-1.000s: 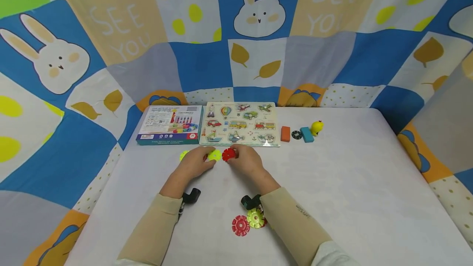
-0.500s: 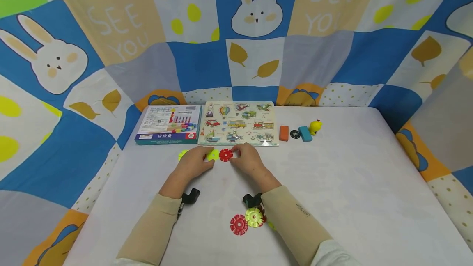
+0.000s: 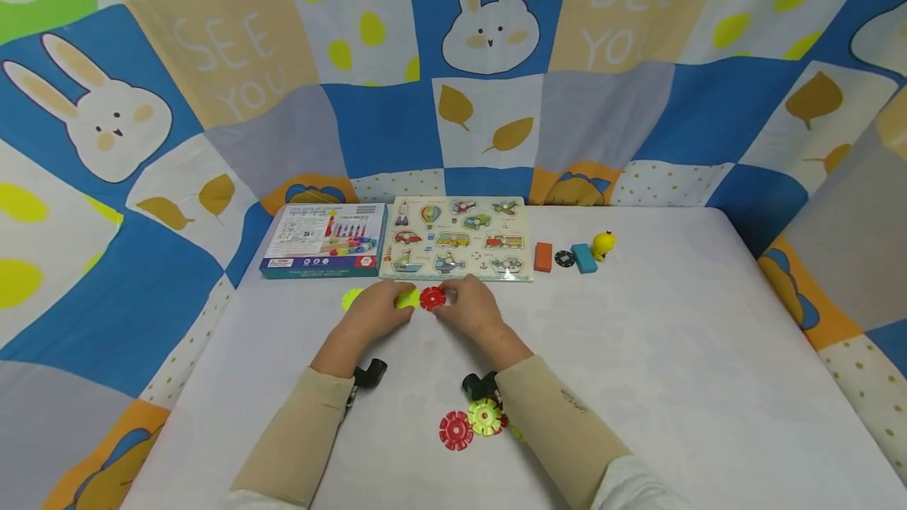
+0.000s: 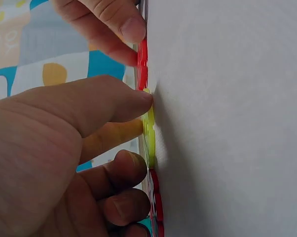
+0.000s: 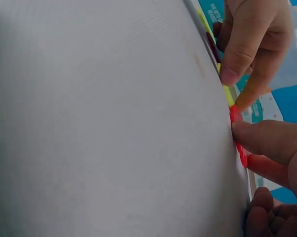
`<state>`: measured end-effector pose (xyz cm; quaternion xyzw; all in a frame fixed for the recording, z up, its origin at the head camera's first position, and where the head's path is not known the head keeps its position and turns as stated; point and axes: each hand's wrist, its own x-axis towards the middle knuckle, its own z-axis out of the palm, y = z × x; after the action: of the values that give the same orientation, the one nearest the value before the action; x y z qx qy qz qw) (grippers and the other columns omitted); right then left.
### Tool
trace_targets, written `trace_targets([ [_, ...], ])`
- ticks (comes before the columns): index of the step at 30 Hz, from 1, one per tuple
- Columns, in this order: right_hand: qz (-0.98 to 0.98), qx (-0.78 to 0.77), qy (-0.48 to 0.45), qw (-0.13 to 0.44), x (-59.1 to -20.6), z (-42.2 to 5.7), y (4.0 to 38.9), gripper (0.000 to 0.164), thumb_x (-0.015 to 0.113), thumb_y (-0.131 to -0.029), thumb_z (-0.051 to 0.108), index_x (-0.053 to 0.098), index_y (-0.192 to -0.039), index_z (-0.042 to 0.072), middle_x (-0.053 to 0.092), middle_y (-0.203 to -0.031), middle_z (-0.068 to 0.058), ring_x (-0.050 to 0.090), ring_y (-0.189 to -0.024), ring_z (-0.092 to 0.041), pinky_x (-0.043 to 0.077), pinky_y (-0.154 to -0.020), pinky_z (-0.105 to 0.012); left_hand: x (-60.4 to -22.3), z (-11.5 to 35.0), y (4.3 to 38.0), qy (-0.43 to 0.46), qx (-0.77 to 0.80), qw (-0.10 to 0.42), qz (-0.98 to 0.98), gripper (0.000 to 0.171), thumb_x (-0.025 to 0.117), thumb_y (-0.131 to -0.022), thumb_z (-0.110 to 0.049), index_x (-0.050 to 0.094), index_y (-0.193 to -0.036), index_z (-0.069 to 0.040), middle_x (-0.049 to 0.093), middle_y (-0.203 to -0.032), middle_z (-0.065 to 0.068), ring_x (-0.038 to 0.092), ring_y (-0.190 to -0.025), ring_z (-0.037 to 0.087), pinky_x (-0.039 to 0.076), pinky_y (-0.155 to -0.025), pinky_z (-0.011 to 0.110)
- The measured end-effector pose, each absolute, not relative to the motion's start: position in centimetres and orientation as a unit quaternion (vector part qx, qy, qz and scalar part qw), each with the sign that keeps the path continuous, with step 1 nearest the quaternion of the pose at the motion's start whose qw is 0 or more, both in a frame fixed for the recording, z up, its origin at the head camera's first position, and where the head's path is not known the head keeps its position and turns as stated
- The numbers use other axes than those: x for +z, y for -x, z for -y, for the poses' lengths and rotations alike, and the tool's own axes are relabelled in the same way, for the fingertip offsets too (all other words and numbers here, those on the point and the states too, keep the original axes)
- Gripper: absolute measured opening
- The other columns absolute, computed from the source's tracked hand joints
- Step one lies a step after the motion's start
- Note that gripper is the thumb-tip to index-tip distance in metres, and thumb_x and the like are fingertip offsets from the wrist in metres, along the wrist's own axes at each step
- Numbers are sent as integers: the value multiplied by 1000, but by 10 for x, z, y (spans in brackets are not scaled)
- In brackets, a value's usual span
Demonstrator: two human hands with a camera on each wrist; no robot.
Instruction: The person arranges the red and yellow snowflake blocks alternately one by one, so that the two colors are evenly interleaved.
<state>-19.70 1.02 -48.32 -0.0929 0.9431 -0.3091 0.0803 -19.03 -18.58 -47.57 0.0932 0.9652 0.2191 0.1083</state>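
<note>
Notched plastic discs lie in a row on the white table, in front of the puzzle board. With thumb and index finger my left hand (image 3: 368, 312) pinches a yellow-green disc (image 3: 408, 299). Its other fingers curl over a red disc (image 4: 157, 197), mostly hidden in the head view. Another yellow-green disc (image 3: 350, 299) shows at the row's left end. My right hand (image 3: 476, 307) pinches a red disc (image 3: 433, 298) at the right end by its edges. That red disc meets the yellow-green one edge to edge; whether their notches interlock I cannot tell.
A loose red disc (image 3: 456, 430) and a yellow-green disc (image 3: 485, 417) lie by the right forearm, which partly covers more discs. Behind the hands are a box (image 3: 323, 241) and a puzzle board (image 3: 457, 239). Orange (image 3: 542, 257) and blue blocks (image 3: 584, 258) stand right of the board.
My right fingers have shifted their grip on the red disc, moving to its right edge and then back over it. The left hand stays nearly in place on the yellow-green disc.
</note>
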Motion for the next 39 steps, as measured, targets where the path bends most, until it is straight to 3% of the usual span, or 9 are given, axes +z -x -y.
trace_targets([
  [5,-940,-322,75,84,-481,-15,196,44,79,-76,31,69,-115,16,53,-91,-1,48,-82,-19,43,-70,-32,-479,186,191,-94,224,107,-964,49,69,-85,-29,58,-131,-16,57,-127,4,49,-117,24,38,-101,45],
  [17,-947,-305,75,70,-483,-12,198,46,77,-76,40,68,-117,23,57,-102,-2,50,-90,-17,47,-79,-34,-474,185,194,-99,216,102,-966,48,70,-84,-30,59,-129,-17,56,-129,3,46,-122,25,37,-101,47],
  [23,-944,-309,93,66,-487,-15,199,46,77,-76,39,68,-117,23,55,-92,-1,49,-82,-16,45,-69,-31,-470,171,198,-103,215,86,-967,51,72,-81,-32,59,-128,-17,59,-124,4,52,-113,25,40,-97,47],
  [27,-931,-331,125,94,-485,-24,198,50,79,-75,32,66,-121,17,52,-84,0,47,-78,-16,42,-65,-29,-471,157,200,-109,215,91,-966,54,73,-81,-36,58,-129,-17,60,-123,4,54,-109,23,43,-94,46],
  [32,-915,-341,158,148,-462,-46,179,57,79,-76,23,58,-127,11,56,-93,-2,50,-79,-17,45,-68,-28,-476,150,198,-111,227,106,-962,55,73,-81,-38,58,-130,-17,58,-126,4,53,-112,23,42,-95,46],
  [39,-900,-358,182,169,-434,-84,123,43,75,-80,22,63,-120,15,58,-95,-2,52,-77,-16,48,-63,-27,-477,152,199,-99,243,106,-959,53,73,-81,-37,59,-130,-19,57,-128,4,50,-115,24,41,-96,47],
])
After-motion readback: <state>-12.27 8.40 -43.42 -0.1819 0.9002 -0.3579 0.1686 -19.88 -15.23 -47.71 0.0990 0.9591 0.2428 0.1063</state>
